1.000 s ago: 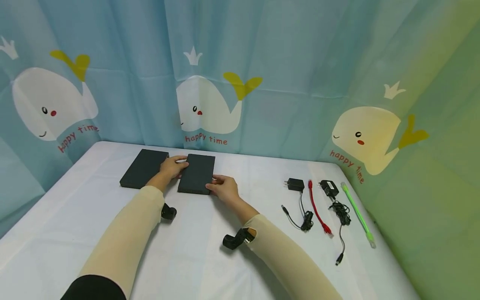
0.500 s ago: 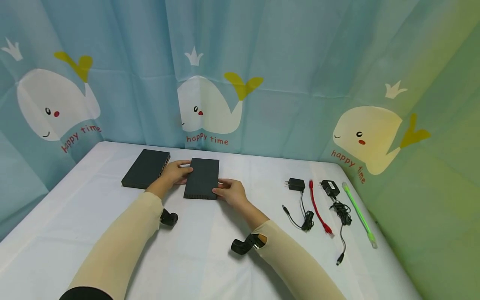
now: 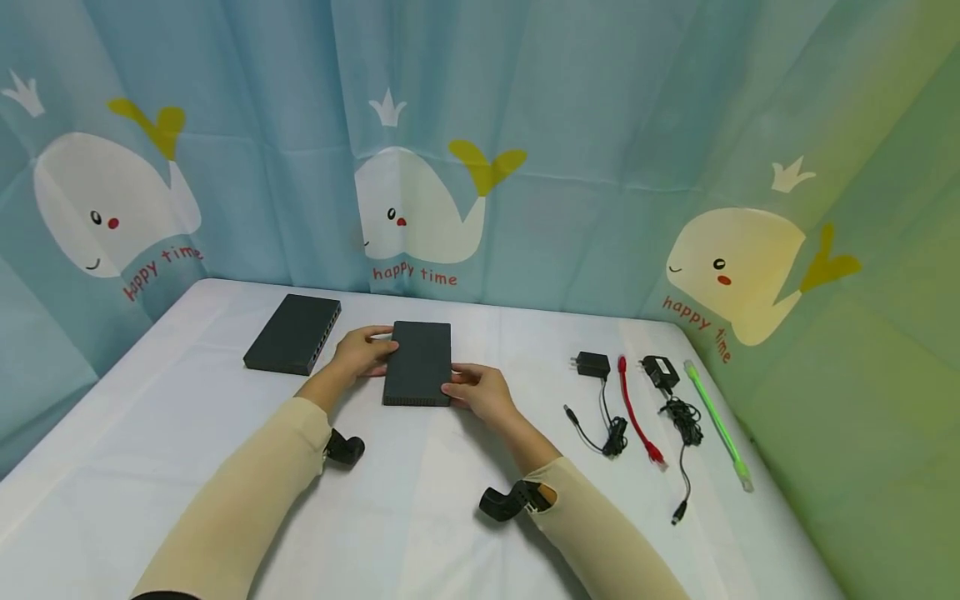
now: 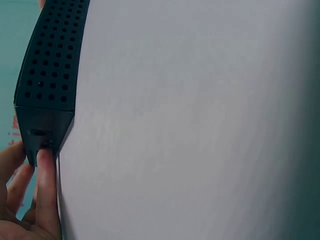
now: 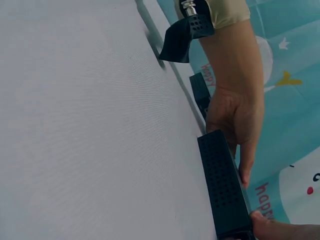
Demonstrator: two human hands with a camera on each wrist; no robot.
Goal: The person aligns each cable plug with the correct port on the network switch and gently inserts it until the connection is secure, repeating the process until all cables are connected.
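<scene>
Shifted rightward and nearer the person, the held box point(image 3: 417, 364) now stands farther from the other box point(image 3: 292, 333), which stays put. It lies to the right of that other box and a little closer to the person. Left grip point(image 3: 365, 352) and right grip point(image 3: 483, 392) are both clamped on the held box, one on each side, thumbs at its upper edges. Whether its underside touches the worktop point(image 3: 397, 500) I cannot tell. Well to the right of the other box lie a red cable point(image 3: 633, 412), two chargers point(image 3: 592, 365) and a green cable point(image 3: 718, 427).

Shifting it well seems to call for even pressure from both sides and one shared pace, so it stays level and does not twist. The left side probably deserves most care, as that grip sits near the other box and could nudge it.
</scene>
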